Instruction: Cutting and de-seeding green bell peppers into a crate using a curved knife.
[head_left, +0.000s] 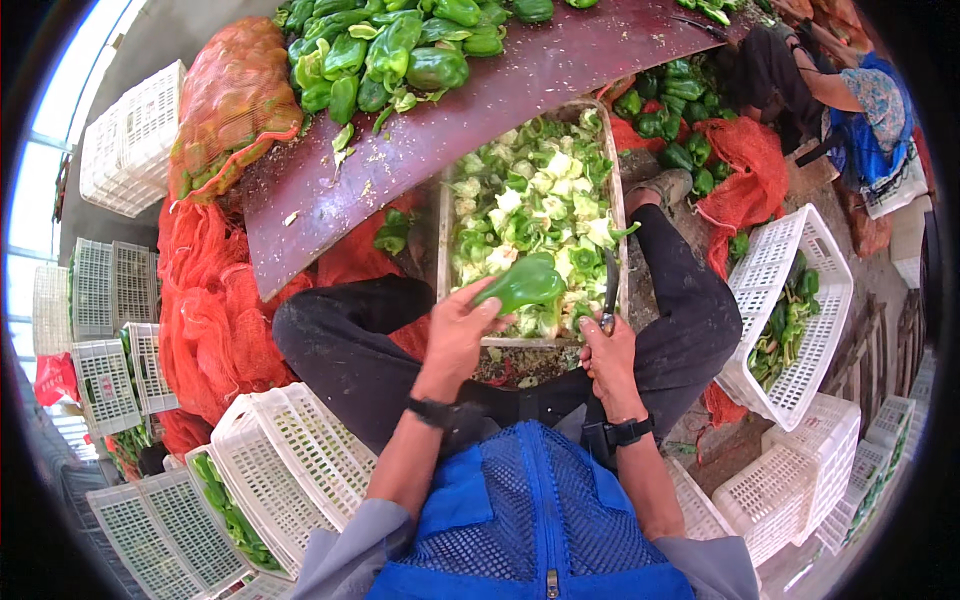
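Observation:
My left hand (462, 328) holds a green bell pepper (522, 284) over the near end of a wooden box (442, 232) filled with cut pepper cores and scraps. My right hand (608, 352) grips a dark knife (609, 290), blade pointing up, just right of the pepper. Both hands hover above my lap, between my knees in black trousers. A heap of whole green peppers (390, 50) lies on a dark red board (520, 80) beyond the box.
White plastic crates stand around: one with peppers at right (795, 310), several at left and lower left (290, 460). Orange mesh sacks (232, 100) lie left of the board. Another person (850, 90) sits at the top right by more peppers.

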